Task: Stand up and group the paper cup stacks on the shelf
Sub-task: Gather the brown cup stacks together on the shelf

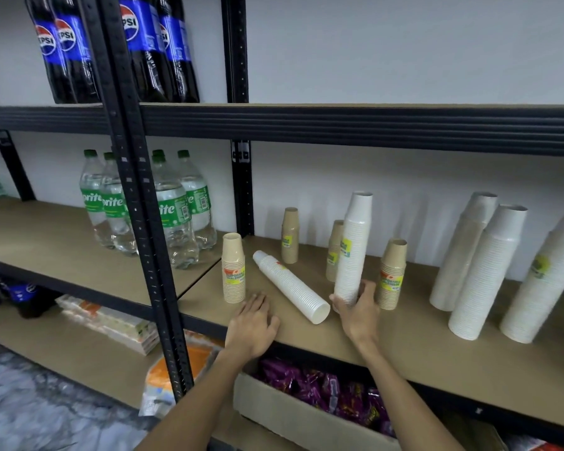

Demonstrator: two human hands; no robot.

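My right hand (355, 309) grips the base of a tall white cup stack (354, 245) that stands upright on the brown shelf (420, 333). Another white stack (290, 286) lies on its side just left of it. My left hand (254, 323) rests flat on the shelf's front edge, fingers straight, close to that lying stack. Brown cup stacks stand around: one at the left (233, 268), one at the back (289, 236), one behind the held stack (334, 250), one to its right (392, 275). Three tall white stacks (485, 275) stand grouped at the right.
Sprite bottles (173, 209) stand on the shelf to the left, past a black upright post (144, 206). Pepsi bottles (150, 47) fill the shelf above. A cardboard box of purple packets (323, 395) sits under the cup shelf. Packaged goods (111, 323) lie on the lower left shelf.
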